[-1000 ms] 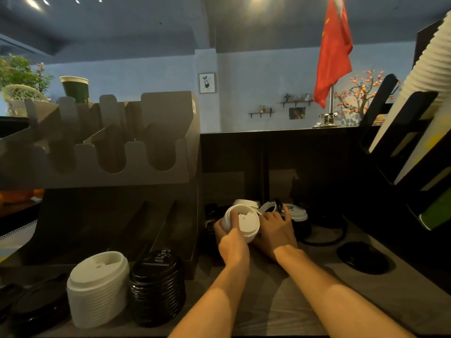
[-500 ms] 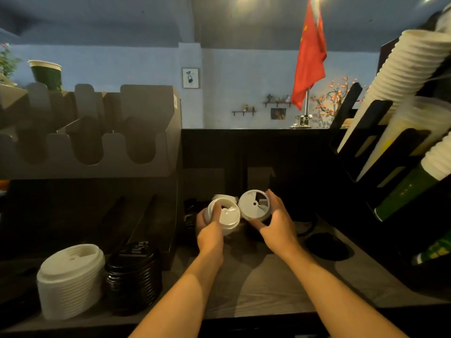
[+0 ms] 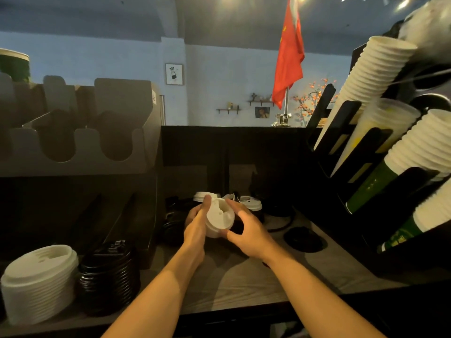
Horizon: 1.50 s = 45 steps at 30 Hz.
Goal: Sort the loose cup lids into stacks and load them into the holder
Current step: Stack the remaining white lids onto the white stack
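Centre of frame, above desk (image 3: 244, 284): left hand (image 3: 197, 224) and right hand (image 3: 247, 231) both curling round small white lid stack (image 3: 219, 219), seemingly nesting lids. Next likely calling for gathering loose lids (image 3: 250, 204) just behind, then joining white pile (image 3: 39, 281) lower left.

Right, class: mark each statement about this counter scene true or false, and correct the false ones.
1. The left hand and the right hand both hold the white lids. True.
2. Black lids are stacked left of the white stack. False: the black lid stack stands right of the white lid stack.
3. A red flag stands in the background. True.
4. The racked cups stand upright. False: the paper cups lie tilted.
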Each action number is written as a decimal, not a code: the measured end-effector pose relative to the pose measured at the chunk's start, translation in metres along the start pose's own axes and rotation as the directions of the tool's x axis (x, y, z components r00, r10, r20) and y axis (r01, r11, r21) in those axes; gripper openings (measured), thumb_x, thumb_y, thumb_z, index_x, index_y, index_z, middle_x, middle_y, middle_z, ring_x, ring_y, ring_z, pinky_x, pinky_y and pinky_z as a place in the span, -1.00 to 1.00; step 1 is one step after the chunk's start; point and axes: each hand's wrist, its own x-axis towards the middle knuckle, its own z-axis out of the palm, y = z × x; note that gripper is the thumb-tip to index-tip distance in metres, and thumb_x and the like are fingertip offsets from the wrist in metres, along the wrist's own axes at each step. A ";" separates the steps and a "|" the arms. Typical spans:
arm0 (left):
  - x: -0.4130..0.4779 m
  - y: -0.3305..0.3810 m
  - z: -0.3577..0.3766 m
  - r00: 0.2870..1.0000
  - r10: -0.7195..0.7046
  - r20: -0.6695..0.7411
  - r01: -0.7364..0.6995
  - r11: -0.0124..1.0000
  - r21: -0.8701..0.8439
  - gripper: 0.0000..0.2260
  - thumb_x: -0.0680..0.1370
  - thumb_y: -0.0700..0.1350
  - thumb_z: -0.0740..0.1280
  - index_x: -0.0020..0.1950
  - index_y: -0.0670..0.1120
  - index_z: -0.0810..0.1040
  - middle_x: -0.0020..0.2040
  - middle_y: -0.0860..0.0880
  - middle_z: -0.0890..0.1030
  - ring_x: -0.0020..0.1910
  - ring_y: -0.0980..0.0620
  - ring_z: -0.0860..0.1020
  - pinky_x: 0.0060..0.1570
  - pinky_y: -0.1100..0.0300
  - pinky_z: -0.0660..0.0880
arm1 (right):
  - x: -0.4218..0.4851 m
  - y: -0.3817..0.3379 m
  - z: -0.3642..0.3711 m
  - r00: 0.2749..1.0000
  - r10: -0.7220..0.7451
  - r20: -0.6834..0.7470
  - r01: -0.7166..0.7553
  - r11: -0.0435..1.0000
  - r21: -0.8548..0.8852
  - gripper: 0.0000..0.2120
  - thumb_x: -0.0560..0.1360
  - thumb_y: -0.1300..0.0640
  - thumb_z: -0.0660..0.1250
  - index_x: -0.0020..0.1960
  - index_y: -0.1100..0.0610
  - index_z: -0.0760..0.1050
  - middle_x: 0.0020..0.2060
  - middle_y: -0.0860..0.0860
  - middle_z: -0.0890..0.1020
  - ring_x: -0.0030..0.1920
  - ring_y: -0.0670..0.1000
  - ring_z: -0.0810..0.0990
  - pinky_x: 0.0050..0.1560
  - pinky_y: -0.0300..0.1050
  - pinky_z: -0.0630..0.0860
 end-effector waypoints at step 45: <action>0.002 -0.004 -0.006 0.962 -0.064 0.267 0.074 0.997 -0.028 -0.39 0.21 0.19 0.62 0.18 -0.06 0.71 0.16 -0.18 0.69 0.22 -0.19 0.63 0.33 -0.24 0.49 | 0.001 0.000 -0.003 0.987 -0.110 0.114 0.126 0.981 -0.149 -0.23 0.42 -0.13 0.34 0.56 -0.19 0.11 0.50 -0.27 0.15 0.49 -0.10 0.21 0.47 -0.01 0.29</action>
